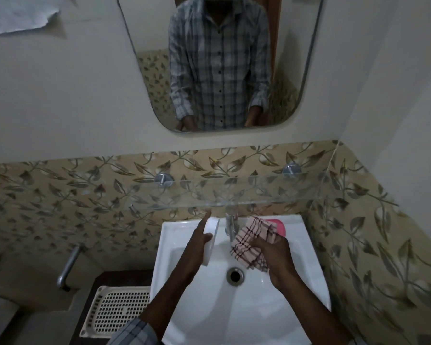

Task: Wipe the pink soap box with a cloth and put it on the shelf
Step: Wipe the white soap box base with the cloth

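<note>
A white basin [309, 257] is fixed below a glass shelf [234, 195] on a leaf-patterned tile band, under a mirror [144, 70]. A white slab [210, 242] is gripped upright by the left hand [197, 247], forefinger extended. A checked cloth [251, 241] is clutched in the right hand [276, 257], covering most of the pink box [279, 226] at the basin's back rim, beside the tap [230, 224].
</note>
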`<state>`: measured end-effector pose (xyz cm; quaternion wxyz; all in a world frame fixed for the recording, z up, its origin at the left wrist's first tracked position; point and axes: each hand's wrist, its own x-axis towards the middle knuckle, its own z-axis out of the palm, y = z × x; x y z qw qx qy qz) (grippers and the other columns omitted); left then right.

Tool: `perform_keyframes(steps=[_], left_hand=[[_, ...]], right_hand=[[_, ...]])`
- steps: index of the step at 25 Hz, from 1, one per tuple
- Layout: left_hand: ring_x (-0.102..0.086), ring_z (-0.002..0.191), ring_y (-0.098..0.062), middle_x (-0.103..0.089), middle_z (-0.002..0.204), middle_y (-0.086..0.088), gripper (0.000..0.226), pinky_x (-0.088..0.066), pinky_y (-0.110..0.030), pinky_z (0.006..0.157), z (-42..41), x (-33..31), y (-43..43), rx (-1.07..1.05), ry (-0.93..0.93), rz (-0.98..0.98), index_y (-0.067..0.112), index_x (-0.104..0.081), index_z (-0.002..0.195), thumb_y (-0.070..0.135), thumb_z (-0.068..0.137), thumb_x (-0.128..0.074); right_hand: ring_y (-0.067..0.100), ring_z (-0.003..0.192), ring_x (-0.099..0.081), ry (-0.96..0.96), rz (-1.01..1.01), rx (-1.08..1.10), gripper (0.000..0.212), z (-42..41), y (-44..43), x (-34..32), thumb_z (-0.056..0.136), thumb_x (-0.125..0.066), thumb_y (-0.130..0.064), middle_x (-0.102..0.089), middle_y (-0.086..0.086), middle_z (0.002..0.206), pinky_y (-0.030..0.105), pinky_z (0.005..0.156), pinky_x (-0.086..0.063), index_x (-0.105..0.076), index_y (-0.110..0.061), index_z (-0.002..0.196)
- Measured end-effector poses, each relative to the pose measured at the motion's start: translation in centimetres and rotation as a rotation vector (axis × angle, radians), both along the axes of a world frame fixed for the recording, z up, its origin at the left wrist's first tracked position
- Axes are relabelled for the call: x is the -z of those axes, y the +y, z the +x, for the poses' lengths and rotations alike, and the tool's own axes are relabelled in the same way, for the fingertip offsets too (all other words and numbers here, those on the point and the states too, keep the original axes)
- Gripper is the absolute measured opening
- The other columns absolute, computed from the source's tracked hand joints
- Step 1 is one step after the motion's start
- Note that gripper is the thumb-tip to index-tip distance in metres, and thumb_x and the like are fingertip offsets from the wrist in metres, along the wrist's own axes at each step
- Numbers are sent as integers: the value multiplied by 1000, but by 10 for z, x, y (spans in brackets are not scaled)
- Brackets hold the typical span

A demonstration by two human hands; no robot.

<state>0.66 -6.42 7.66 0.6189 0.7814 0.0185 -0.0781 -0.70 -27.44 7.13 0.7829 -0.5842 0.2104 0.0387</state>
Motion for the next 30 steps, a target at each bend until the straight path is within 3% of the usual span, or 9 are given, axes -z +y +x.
perform_keyframes(steps=[4,7,9,13,16,20,24,26,30], left_hand=[[-62,117,-3,-65,128,20,49,-53,-22,86,-3,-5,-19,21,122,-337,44,-45,130,42,82,-53],[-62,121,-12,-60,140,1,48,-52,-31,98,-10,-1,-25,-149,120,-341,37,-52,136,58,93,-48],[-70,108,-17,-72,123,-5,63,-58,-29,80,-11,-3,-14,-224,184,-345,32,-62,129,74,86,-41],[-73,89,-31,-76,97,-16,75,-60,-36,71,-3,-14,4,-277,299,-364,12,-66,122,72,87,-36],[-76,87,-29,-75,102,-18,67,-62,-38,70,4,-12,11,-326,404,-392,11,-63,121,66,92,-38],[-76,74,-31,-79,82,-14,63,-60,-42,59,18,-20,21,-263,489,-507,5,-65,111,61,97,-39],[-72,89,-34,-75,104,-16,57,-56,-45,73,21,-18,35,-239,453,-529,8,-62,127,55,98,-47],[-67,92,-39,-71,110,-21,58,-55,-51,74,20,-18,38,-210,554,-604,11,-61,128,58,97,-45],[-62,103,-39,-73,105,-24,62,-49,-51,89,20,-27,28,-153,683,-703,3,-53,134,52,101,-35]], right_hand=[[23,88,-75,-72,-156,-91,25,4,43,-22,86,-65,-2,-78,5,98,45,80,-62,-72,-12,108],[6,68,-73,-150,-296,-165,19,-13,77,-26,90,-63,-8,-75,-10,81,25,55,-60,-70,-22,99],[1,61,-70,-326,-431,-312,22,-24,80,-20,90,-58,-5,-71,-12,71,16,54,-53,-67,-26,91],[8,63,-58,-738,-698,-658,16,-20,57,-18,78,-57,3,-64,2,67,20,63,-45,-61,-12,77],[22,85,-65,-912,-934,-927,24,1,48,-28,77,-57,9,-73,7,90,30,98,-43,-69,-4,93],[18,77,-73,-552,-465,-699,16,21,43,-45,82,-65,4,-77,2,81,36,73,-60,-73,-11,82],[28,89,-76,-174,-42,-276,20,34,34,-48,80,-76,1,-78,13,97,48,81,-61,-76,-10,97],[25,94,-73,-447,-406,-261,21,34,33,-44,81,-75,1,-78,10,100,49,83,-59,-73,-8,100],[25,123,-59,-1557,-1221,-537,32,23,36,-5,88,-67,0,-68,14,125,44,107,-46,-69,-4,120]])
